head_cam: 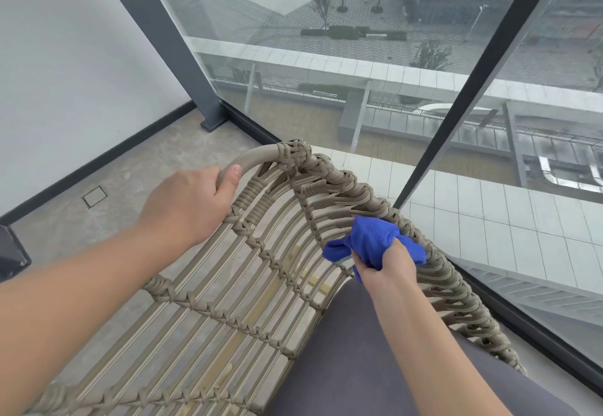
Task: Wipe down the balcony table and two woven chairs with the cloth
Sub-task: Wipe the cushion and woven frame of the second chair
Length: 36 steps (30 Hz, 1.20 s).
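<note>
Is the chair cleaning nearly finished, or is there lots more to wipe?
Can't tell what's already clean; nothing looks wiped or dirty. Right now the right hand holds the blue cloth against the woven chair rim, while the left hand steadies the frame. The table and second chair aren't in view, so they may be left.

The cloth (372,241) is bright blue — plain. The woven chair (228,285), at six o'clock, is taupe-beige cord, parallel strands crossed by knotted braid lines. Its seat cushion (352,350) is dark grey. At nine o'clock, the floor (130,187) is mottled grey-beige — the wall (65,56) white.
</note>
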Motion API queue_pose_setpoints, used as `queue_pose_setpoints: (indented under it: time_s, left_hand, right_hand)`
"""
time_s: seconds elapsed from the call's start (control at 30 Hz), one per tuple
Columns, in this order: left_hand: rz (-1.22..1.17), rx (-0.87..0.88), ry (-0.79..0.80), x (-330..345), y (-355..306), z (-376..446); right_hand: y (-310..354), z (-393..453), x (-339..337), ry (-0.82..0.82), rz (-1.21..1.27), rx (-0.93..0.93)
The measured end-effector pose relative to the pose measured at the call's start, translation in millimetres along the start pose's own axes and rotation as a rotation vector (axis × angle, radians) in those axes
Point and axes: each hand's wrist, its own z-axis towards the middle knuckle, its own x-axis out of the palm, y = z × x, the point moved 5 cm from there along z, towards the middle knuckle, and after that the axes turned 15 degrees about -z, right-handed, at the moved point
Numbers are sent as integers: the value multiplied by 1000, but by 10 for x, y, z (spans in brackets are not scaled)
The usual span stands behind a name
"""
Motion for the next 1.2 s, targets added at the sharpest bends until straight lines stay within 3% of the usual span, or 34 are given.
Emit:
queue_pose_setpoints:
  time_s: [0.37, 0.57, 0.83, 1.2]
  left_hand:
    - [6, -3, 3, -6, 20, 9]
    - [33, -17, 7, -12, 36, 13]
    - [51, -21, 45, -25, 74, 10]
    - [306, 216, -103, 16, -80, -75]
  right_hand:
    - [-239, -517, 774, 210, 25, 70]
    - [-249, -653, 830, 287, -62, 58]
    - [-204, -198, 28, 168, -149, -16]
    - [-125, 387, -1412, 44, -105, 56]
